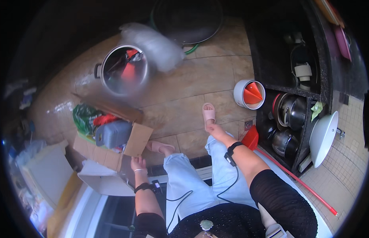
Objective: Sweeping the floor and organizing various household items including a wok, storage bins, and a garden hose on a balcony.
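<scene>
My left hand (pixel 138 163) is at the near flap of an open cardboard box (pixel 138 139); whether its fingers grip the flap I cannot tell. In the box lie a blue-grey plastic case (pixel 114 134), a green plastic bag (pixel 86 119) and something red (pixel 104 119). My right hand (pixel 213 129) hangs over my right foot, near a pink sandal (pixel 209 112), its fingers partly curled; whether it holds anything is unclear. Another pink sandal (pixel 157 146) is on my left foot, beside the box.
A metal pot (pixel 102 71) with red items stands beyond the box, next to a translucent plastic bag (pixel 154 44). At right are a white bucket (pixel 239 94) holding red pieces, a red dustpan (pixel 250 137) with a long handle, shelved pots (pixel 294 111) and a white basin (pixel 323 139).
</scene>
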Demonstrator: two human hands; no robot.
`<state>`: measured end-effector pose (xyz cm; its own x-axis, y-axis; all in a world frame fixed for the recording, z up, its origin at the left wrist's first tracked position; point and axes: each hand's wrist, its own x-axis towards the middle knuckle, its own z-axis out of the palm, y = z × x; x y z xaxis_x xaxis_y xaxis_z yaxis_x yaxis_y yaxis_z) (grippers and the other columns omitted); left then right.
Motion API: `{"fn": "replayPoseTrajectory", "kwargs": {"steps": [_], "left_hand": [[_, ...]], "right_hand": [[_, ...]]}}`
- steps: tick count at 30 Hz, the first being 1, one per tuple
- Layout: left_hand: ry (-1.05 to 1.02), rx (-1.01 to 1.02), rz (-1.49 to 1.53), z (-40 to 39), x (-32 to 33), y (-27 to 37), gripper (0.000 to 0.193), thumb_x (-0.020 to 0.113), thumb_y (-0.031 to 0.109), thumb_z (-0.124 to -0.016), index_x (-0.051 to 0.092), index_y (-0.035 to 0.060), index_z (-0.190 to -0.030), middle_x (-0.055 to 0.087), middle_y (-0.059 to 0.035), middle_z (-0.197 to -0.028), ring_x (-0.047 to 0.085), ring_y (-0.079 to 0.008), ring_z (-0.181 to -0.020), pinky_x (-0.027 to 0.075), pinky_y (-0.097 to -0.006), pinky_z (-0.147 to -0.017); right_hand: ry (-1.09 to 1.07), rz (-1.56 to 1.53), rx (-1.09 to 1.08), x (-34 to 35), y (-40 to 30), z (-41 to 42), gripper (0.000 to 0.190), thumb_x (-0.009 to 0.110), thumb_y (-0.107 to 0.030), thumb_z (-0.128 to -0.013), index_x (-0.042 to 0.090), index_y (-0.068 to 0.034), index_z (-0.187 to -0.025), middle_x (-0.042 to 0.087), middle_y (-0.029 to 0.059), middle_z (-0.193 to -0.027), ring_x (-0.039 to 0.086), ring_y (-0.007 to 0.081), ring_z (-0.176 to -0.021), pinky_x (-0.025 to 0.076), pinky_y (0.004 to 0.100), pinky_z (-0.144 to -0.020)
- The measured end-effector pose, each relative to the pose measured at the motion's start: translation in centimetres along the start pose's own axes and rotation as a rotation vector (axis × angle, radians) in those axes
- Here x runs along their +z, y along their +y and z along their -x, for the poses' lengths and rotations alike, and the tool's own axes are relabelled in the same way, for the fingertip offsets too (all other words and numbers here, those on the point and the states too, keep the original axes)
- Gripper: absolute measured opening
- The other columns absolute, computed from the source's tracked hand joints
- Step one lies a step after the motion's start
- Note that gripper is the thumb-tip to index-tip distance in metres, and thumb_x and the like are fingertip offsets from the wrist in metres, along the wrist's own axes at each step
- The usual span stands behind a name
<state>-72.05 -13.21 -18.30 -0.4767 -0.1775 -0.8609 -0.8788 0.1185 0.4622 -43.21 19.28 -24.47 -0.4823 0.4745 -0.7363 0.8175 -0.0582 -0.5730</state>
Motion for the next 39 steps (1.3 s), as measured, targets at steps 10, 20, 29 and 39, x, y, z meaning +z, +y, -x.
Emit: {"fn": "replayPoseTrajectory", "kwargs": {"steps": [10,20,29,39], "left_hand": [[-0.459,-0.196,0.214,-0.3,31.2,2.1,0.058,0.041,0.04,-0.092,0.025,0.0034,-0.133,0.036,-0.015,-0.135,0.04,-0.0296,-0.122,0.038,-0.0397,-0.097],[-0.497,-0.288,0.803,-16.0,38.5,6.0,0.063,0.039,0.046,-0.091,0.026,-0.0023,-0.129,0.044,-0.0205,-0.126,0.048,-0.0321,-0.114,0.042,-0.0434,-0.096],[0.031,-0.142,1.134,-19.3,47.9,4.9,0.03,0.05,0.024,-0.081,0.056,-0.0021,-0.096,0.059,-0.0166,-0.098,0.056,-0.0276,-0.095,0.044,-0.0443,-0.088],[-0.098,0.008,1.123,-18.5,33.3,10.8,0.026,0.048,0.003,-0.076,0.047,-0.0112,-0.098,0.056,-0.0214,-0.101,0.055,-0.0349,-0.1,0.046,-0.0439,-0.092]], "right_hand": [[0.275,-0.268,0.23,-23.1,16.4,1.7,0.018,0.053,-0.013,-0.084,0.062,0.001,-0.09,0.059,0.006,-0.073,0.055,0.0124,-0.064,0.045,0.0258,-0.057],[-0.071,0.055,0.218,-14.1,5.0,-1.2,0.02,0.056,-0.012,-0.084,0.059,-0.001,-0.1,0.062,0.0175,-0.094,0.06,0.0295,-0.09,0.046,0.0313,-0.079],[-0.076,-0.197,0.316,-14.1,-4.3,-9.9,0.023,0.052,-0.013,-0.088,0.057,0.001,-0.106,0.062,0.0076,-0.095,0.057,0.0132,-0.088,0.045,0.0261,-0.079],[0.01,-0.311,0.45,-20.0,-6.7,-9.0,0.025,0.052,-0.01,-0.088,0.056,0.002,-0.109,0.06,0.0073,-0.085,0.056,0.0124,-0.079,0.046,0.0255,-0.074]]}}
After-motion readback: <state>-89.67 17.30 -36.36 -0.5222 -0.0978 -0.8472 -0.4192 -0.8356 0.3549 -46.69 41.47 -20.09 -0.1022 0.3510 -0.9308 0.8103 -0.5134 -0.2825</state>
